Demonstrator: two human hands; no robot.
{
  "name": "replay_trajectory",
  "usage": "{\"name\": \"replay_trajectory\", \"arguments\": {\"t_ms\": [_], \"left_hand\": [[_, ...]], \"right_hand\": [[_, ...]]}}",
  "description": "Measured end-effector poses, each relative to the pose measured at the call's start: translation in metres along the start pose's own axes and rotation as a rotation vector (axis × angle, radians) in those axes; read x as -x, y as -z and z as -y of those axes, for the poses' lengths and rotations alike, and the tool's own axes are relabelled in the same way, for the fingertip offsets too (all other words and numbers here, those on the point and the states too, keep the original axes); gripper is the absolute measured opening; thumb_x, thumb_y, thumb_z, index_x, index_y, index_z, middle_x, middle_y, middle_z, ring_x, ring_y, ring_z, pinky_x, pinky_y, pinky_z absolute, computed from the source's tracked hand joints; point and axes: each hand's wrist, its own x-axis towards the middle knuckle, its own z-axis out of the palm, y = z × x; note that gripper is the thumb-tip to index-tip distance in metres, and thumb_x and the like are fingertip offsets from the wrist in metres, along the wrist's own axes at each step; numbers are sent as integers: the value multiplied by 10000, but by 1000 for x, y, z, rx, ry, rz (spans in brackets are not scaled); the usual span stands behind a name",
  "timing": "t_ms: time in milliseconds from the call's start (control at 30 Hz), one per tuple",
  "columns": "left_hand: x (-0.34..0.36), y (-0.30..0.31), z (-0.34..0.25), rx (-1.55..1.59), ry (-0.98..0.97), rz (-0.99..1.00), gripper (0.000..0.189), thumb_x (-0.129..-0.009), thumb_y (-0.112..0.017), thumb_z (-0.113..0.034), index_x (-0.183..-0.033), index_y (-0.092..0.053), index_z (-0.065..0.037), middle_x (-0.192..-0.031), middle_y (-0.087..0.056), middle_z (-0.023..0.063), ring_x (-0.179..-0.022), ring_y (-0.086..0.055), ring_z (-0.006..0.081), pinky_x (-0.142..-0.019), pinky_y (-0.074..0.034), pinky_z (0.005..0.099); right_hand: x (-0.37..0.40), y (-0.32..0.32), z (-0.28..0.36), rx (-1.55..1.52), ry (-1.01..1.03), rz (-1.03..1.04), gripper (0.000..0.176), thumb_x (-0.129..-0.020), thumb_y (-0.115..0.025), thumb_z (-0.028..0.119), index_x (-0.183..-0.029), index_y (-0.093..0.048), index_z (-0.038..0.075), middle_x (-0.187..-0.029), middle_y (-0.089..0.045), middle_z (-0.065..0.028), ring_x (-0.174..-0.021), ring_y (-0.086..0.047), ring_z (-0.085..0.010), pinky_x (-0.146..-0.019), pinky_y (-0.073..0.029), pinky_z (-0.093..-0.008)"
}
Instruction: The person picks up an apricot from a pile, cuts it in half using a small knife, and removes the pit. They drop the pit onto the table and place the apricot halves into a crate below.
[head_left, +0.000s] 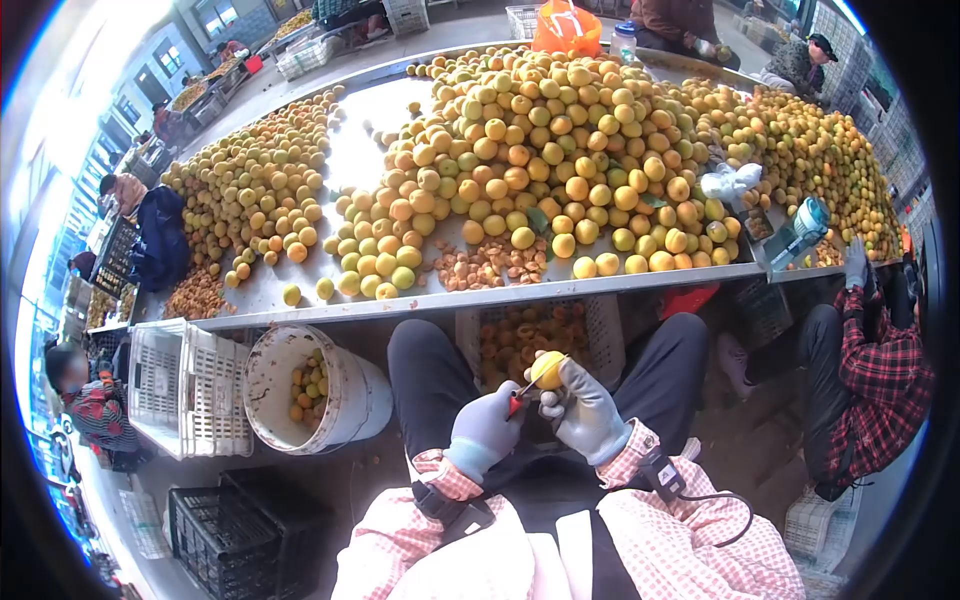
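Note:
My left hand [484, 432], in a grey work glove, is closed around the red handle of a small knife [515, 402]. Its blade meets the yellow apricot [547, 370], which the gloved fingers of my right hand [590, 418] pinch above my lap. How deep the blade sits is too small to tell. Beneath both hands, between my knees, a white plastic crate [606, 335] contains orange apricot halves [530, 335]. Just beyond it, on the metal table [440, 303], lies a small heap of brown apricot pits [490, 265] in front of piled whole apricots [560, 150].
A white bucket [350, 400] with some apricots stands left of my knee, beside white crates [215, 390]. Black crates [225, 530] are on the floor. A person in a plaid shirt [890, 370] sits at the right. A turquoise-lidded container [803, 225] and an orange bag [566, 28] rest on the table.

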Motion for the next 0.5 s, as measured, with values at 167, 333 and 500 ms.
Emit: {"name": "replay_trajectory", "arguments": {"t_ms": [167, 333, 500], "left_hand": [[12, -10, 28, 437, -70, -46, 139, -873, -660, -144, -969, -592, -69, -674, -619, 90, -551, -604, 267, -513, -448, 362], [-15, 26, -16, 986, 177, 51, 215, -867, -692, -73, -1054, -590, -48, -843, -594, -27, -667, -512, 21, -557, -413, 190], [-35, 29, -35, 892, -19, 232, 534, -792, -780, -106, -1233, -487, -36, -1085, -625, 38, -942, -576, 85, -816, -481, 231]], "right_hand": [[-5, -2, 29, -20, 209, -151, 420, -942, -567, 401, -1190, -556, 63, -1075, -637, -107, -747, -617, -149, -656, -512, -262], [4, 4, 36, 133, 17, -90, 345, -974, -436, 362, -1094, -573, 70, -1023, -642, -104, -682, -603, -155, -567, -501, -265], [9, -11, 30, 172, -168, -149, 315, -989, -385, 392, -1053, -529, 119, -868, -596, -58, -568, -526, -138, -425, -377, -206]]}}
